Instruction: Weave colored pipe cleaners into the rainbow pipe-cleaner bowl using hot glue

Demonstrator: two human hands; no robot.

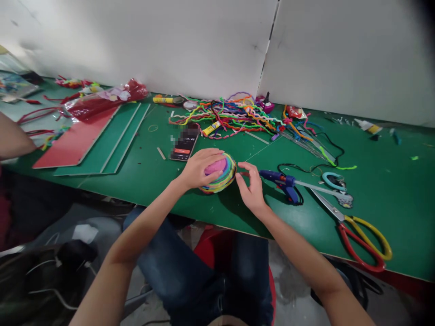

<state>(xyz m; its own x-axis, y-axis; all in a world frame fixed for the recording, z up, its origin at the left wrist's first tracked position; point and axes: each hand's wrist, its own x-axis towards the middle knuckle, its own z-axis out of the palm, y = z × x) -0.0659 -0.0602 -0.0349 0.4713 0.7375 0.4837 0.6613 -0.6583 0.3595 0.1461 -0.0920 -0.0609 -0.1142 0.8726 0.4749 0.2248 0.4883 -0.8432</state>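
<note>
A round, dome-like ball (222, 179) wound with rainbow-coloured fuzzy strands, pink at its top, sits on the green table near the front edge. My left hand (203, 168) lies over its upper left side, fingers curved around it. At its right edge, my right hand (250, 184) has thumb and forefinger bent together against the side; what is between the fingertips is too small to make out. Just right of that hand lies a blue glue gun (283, 182) with a clear glue stick (319, 188) in its back end.
Large scissors (343, 219) with red and yellow handles lie at the right front edge. A phone (185, 144) and a tangle of colourful pipe cleaners (234, 113) are behind the ball. Red and green boards (76, 140) lie left. Another person's arm (15, 136) reaches in at far left.
</note>
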